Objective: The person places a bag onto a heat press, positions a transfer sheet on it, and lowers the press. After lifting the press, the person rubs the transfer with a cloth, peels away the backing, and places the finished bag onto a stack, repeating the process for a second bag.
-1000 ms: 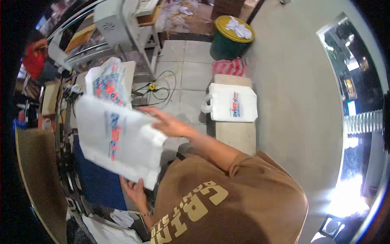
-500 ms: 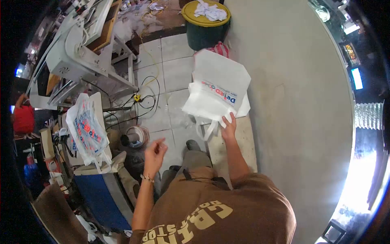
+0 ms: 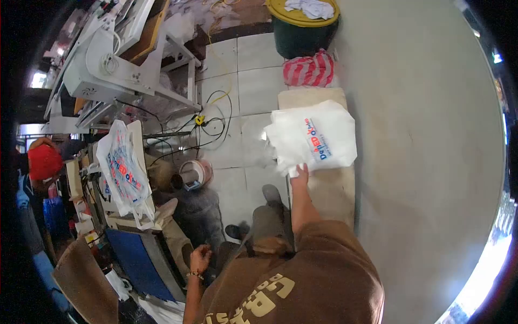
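Note:
A white printed bag [image 3: 337,129] with red and blue lettering lies flat over other white bags on a long pale bench. My right hand [image 3: 300,177] grips its near edge, the fingers closed at the border. My left hand [image 3: 200,258] is low beside my leg, fingers curled in, with nothing visible in them. Left of it, more printed white bags [image 3: 125,173] are heaped on a small board, handles drooping over the front edge.
The bench [image 3: 329,200] runs along a grey wall [image 3: 421,135]. Beyond it sit a red-striped plastic bag [image 3: 309,70] and a green bin [image 3: 302,38] with a yellow lid. Black cables [image 3: 216,127] and a bucket [image 3: 199,171] lie on the tiles. A white machine [image 3: 102,65] stands left.
The bag in my right hand has gone from raised and tilted to lying flat on the bench. My left hand has dropped down and back towards my body. The view has shifted.

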`<state>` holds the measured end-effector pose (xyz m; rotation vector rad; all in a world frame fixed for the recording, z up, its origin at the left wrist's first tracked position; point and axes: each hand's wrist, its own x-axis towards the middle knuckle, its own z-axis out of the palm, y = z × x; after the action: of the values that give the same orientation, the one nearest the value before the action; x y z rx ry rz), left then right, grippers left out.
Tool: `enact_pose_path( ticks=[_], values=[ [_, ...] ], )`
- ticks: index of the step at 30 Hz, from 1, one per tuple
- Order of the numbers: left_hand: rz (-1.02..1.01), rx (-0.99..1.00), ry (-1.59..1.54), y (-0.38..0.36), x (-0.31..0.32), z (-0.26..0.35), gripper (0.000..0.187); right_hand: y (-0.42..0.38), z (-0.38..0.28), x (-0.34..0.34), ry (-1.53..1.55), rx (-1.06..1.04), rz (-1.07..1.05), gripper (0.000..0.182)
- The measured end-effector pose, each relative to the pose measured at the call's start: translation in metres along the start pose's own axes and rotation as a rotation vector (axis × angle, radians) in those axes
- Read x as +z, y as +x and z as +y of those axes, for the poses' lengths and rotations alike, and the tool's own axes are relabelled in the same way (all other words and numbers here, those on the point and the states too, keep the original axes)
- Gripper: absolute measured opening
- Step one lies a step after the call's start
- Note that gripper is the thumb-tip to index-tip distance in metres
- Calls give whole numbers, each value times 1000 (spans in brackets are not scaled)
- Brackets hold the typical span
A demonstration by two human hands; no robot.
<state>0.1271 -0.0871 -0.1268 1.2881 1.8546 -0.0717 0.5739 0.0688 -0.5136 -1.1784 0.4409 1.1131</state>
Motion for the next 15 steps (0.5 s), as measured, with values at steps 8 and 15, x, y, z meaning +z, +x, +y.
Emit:
enact_pose_path(
  ticks=[8, 15],
  values=[
    [24, 48, -111, 9, 8, 33, 27, 32, 7, 31, 280, 90, 71, 66],
    [-16, -61, -21, -6, 23, -5, 31, 67, 34, -14, -414, -249, -71, 50]
  ],
)
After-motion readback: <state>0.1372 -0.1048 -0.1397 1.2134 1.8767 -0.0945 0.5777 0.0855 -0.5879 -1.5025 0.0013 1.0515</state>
